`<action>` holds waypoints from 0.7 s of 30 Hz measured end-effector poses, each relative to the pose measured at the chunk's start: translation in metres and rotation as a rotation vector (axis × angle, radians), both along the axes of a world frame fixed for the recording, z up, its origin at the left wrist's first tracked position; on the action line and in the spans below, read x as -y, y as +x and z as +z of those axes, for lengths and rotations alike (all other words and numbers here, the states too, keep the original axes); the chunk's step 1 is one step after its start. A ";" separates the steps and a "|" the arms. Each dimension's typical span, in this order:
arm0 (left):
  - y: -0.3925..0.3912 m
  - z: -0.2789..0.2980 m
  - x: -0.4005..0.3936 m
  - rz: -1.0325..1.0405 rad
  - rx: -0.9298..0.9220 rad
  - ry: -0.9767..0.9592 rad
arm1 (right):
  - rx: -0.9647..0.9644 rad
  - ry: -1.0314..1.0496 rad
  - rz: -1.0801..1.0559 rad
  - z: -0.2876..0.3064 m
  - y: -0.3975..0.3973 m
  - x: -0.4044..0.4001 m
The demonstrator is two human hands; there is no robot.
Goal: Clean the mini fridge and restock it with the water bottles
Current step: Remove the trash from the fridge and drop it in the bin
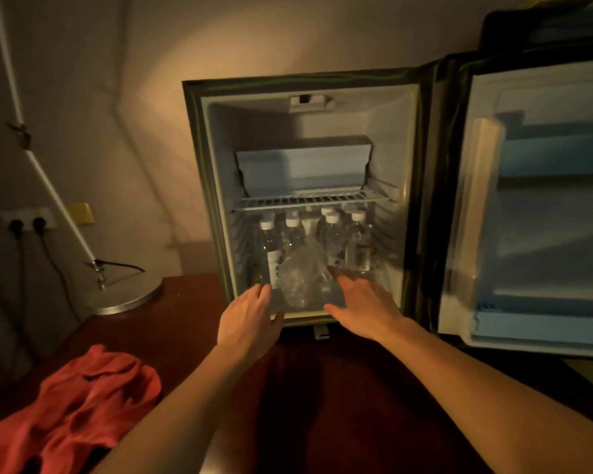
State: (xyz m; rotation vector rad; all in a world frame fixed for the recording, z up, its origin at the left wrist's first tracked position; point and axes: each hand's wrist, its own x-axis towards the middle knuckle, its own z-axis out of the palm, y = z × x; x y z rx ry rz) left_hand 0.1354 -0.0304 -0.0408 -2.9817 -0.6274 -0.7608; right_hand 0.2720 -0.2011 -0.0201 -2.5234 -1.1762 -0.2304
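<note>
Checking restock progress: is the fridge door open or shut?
Open: the door is swung wide right, baring water bottles inside.

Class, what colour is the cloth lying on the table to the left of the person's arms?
Red, a salmon-like shade; the cloth shows in the head view, crumpled at lower left.

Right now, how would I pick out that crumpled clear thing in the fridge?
Find the open mini fridge on the dark table. Below its wire shelf stand capped water bottles. In front of them, between the two reaching hands, sits a crumpled clear plastic wrap: shapeless and capless, unlike the upright bottles.
</note>
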 end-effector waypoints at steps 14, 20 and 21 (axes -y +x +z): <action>0.053 -0.023 -0.037 0.139 -0.033 -0.357 | -0.232 0.338 0.005 -0.047 0.043 -0.109; 0.071 -0.022 -0.053 0.167 -0.018 -0.402 | -0.209 0.296 0.031 -0.058 0.062 -0.116; 0.074 -0.022 -0.057 0.174 -0.011 -0.411 | -0.211 0.286 0.032 -0.058 0.065 -0.115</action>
